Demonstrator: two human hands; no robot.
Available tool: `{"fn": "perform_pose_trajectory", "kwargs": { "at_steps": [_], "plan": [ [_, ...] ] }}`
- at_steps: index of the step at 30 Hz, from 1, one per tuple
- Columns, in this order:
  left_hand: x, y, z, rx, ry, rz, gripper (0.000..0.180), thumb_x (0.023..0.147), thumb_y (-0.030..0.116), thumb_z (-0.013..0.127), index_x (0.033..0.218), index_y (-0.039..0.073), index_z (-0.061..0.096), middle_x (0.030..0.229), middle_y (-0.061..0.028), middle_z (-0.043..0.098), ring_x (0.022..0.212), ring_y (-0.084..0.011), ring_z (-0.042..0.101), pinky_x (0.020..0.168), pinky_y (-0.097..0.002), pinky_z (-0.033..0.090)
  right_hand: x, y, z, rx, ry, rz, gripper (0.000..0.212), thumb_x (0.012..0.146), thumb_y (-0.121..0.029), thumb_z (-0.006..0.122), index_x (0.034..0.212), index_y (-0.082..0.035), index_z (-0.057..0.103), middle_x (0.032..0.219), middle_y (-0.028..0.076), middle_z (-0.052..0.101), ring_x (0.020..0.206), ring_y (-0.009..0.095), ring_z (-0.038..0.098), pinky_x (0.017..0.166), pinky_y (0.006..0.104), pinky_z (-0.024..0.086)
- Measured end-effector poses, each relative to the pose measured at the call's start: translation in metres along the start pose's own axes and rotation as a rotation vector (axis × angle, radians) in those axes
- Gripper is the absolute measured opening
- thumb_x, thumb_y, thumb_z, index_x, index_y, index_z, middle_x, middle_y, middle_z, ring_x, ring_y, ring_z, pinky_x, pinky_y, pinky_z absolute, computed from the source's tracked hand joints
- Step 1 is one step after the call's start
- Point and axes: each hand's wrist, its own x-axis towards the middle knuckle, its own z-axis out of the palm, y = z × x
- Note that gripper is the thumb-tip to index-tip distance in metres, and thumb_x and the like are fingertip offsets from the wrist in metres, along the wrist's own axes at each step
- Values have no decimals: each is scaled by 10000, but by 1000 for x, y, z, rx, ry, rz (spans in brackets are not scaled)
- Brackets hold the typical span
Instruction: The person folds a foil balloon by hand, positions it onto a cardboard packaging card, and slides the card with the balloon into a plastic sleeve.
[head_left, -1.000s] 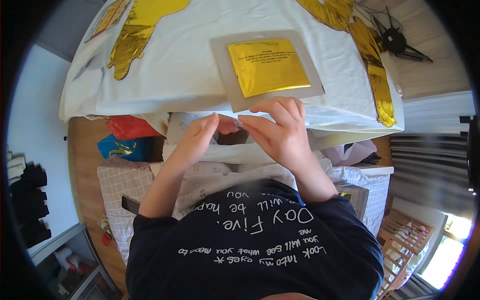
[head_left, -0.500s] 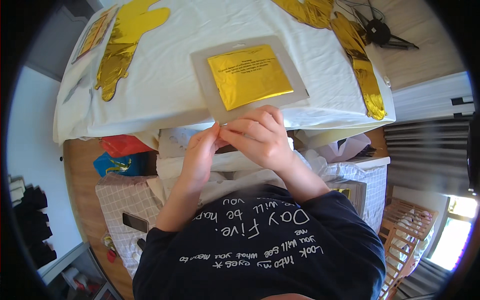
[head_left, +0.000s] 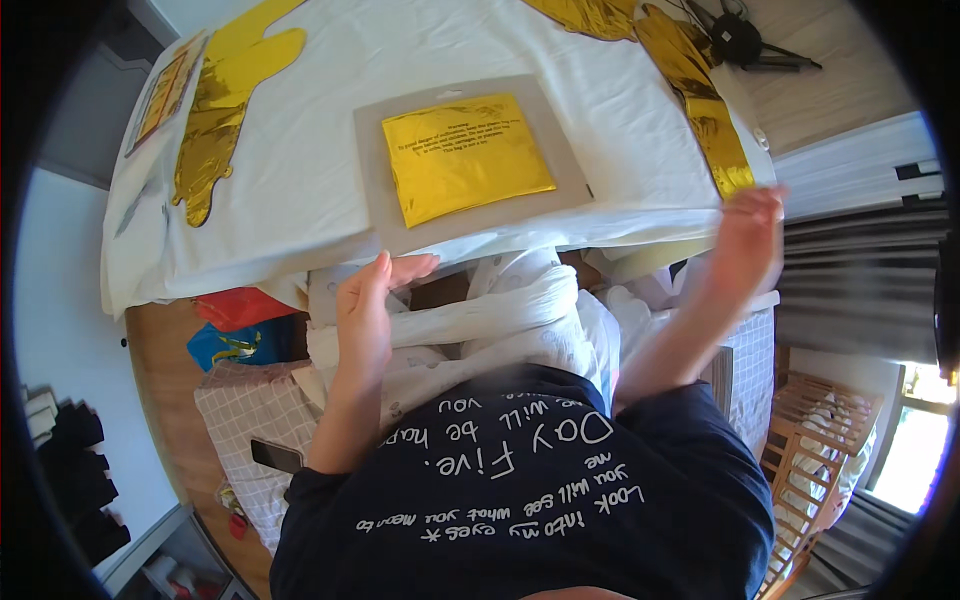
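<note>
A clear greyish plastic bag (head_left: pixel 372 150) with a folded gold foil balloon (head_left: pixel 470 160) in it lies flat near the front edge of the white-covered table (head_left: pixel 320 120). My left hand (head_left: pixel 368 305) is just below the bag's near left corner, thumb up and fingers stretched out, holding nothing. Over at the table's right front edge, my right hand (head_left: pixel 748 240) is smeared by motion, so whether it holds anything cannot be made out. Just beyond it hangs the end of a flat gold foil balloon (head_left: pixel 710 120).
Another flat gold foil balloon (head_left: pixel 215 120) lies at the left, beside a printed packet (head_left: pixel 168 92). At the back right stands a black fan-like object (head_left: pixel 738 42). A phone (head_left: pixel 276 456) rests on checked cloth at my left. Red (head_left: pixel 240 308) and blue (head_left: pixel 245 345) bags sit under the table.
My hands, together at the bag's near edge before, have parted. The right hand has swung far right to the table edge; the left stays near the bag with its fingers opened out.
</note>
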Motion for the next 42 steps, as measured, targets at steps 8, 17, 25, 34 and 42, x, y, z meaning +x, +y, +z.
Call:
{"fn": "perform_pose_trajectory", "kwargs": {
  "at_steps": [8,17,25,34,42],
  "plan": [
    [8,-41,-48,91,-49,469,383,1074,238,487,1314,-51,563,1076,-172,696,913,-259,701,927,-428,530,-55,-35,28,-1492,66,-834,111,1026,-147,558,1056,-40,571,735,-23,489,609,75,409,553,236,340],
    [35,-16,-35,469,-99,544,700,811,-64,805,1448,32,533,1032,-140,729,721,-121,677,630,-227,521,-37,111,-20,-2051,-228,240,729,876,-14,750,1538,-99,458,852,-34,661,547,29,392,505,222,334],
    [46,10,-44,742,-352,619,313,858,20,780,1168,-1,733,1002,-117,781,808,-193,757,728,-272,580,-24,118,-23,-2012,-391,79,301,863,-4,766,1163,-23,757,972,70,766,665,60,563,570,209,415],
    [45,8,-37,571,-205,688,239,839,103,799,1064,27,786,889,-74,785,626,-136,638,599,-246,471,-30,125,-44,-1763,-392,29,183,881,-23,759,1055,33,772,961,124,762,790,154,670,704,276,508],
    [33,-5,-30,579,-48,674,177,875,116,779,1023,20,790,871,-77,780,677,-156,653,658,-264,478,-50,141,-64,-1515,-121,-56,100,946,-10,712,1025,19,766,999,97,766,818,118,675,726,233,517]
  ]
}}
